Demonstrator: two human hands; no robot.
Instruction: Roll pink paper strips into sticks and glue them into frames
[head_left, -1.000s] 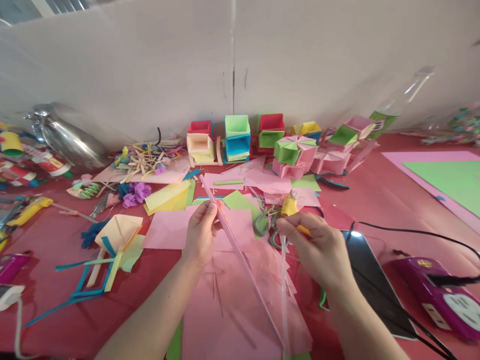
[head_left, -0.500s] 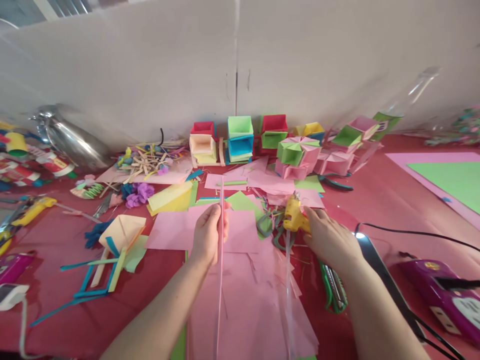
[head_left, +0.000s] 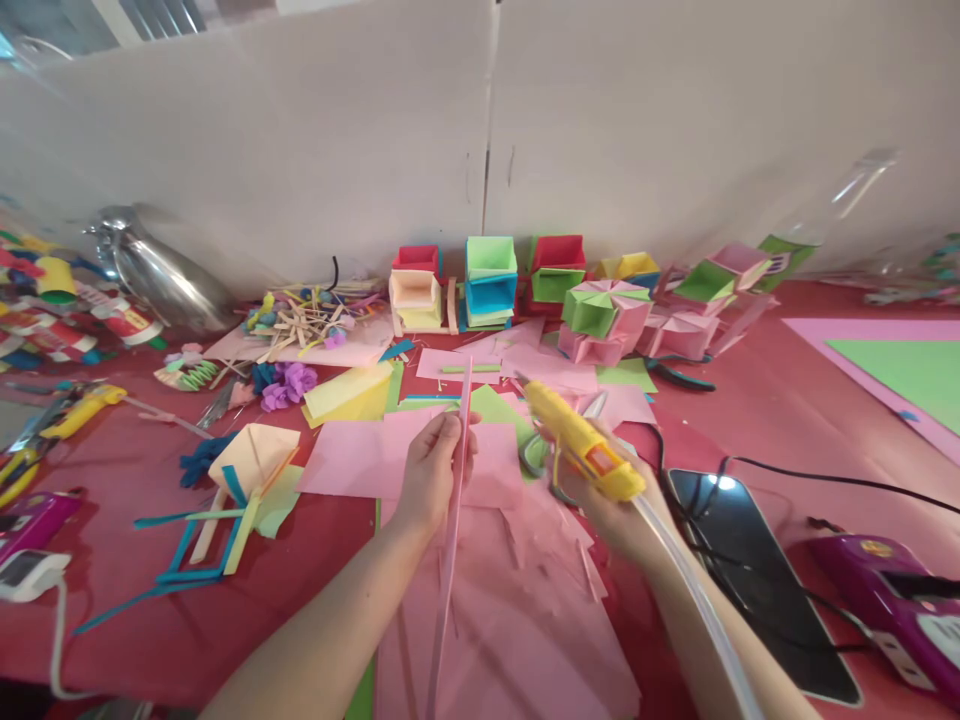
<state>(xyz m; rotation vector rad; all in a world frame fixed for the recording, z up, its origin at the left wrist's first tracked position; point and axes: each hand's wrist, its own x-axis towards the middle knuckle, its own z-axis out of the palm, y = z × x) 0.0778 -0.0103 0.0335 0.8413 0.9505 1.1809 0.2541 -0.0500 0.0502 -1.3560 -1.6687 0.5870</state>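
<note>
My left hand (head_left: pixel 437 465) grips a pink paper sheet (head_left: pixel 454 540) that stands on edge, seen almost edge-on. In my right hand (head_left: pixel 611 505) is a yellow hot glue gun (head_left: pixel 581 440), its nozzle pointing up and left toward the sheet but apart from it. A long clear glue stick (head_left: pixel 701 600) trails from the back of the gun along my forearm. Scissors (head_left: pixel 534 455) with grey handles lie partly hidden behind the gun. Beneath my hands spread stacked pink papers (head_left: pixel 517 620).
Folded paper boxes (head_left: pixel 491 275) line the wall, with a pink and green paper wheel (head_left: pixel 606 318) beside them. At right lie a black phone (head_left: pixel 765 580), cables and a purple power strip (head_left: pixel 885 590). A steel jug (head_left: pixel 169 270) and a paper-strip chair (head_left: pixel 225 510) are at left.
My right hand has lifted the glue gun from the table and turned its nozzle toward the sheet. My left hand still holds the pink sheet upright.
</note>
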